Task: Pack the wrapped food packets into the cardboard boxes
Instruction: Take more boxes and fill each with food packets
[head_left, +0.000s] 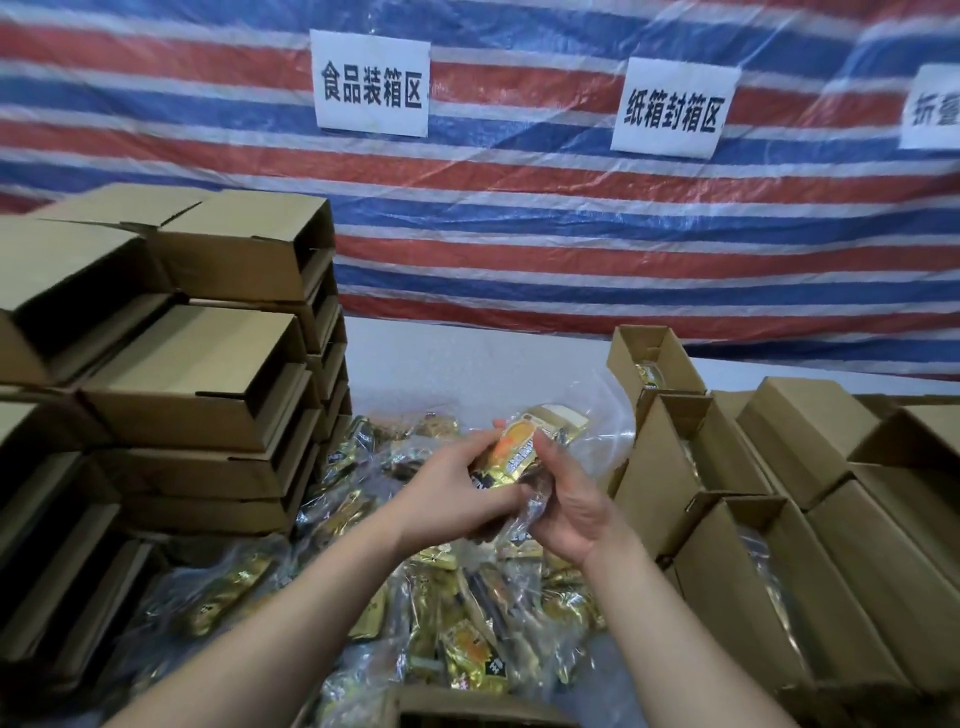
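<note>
Striped tarp (519, 249) behind stacked boxes (197, 364)

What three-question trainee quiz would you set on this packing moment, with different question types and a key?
1. True or false: both hands, left and right, hold the gold-wrapped food packets above the loose packet pile.
2. Multiple choice: the stack of empty cardboard boxes stands on which side of the pile? A) the person's left B) the person's right C) behind the striped tarp
3. Fill in: the open box farthest back on the right already has a ____ inside.

Key: 1 true; 2 A; 3 packet.
</note>
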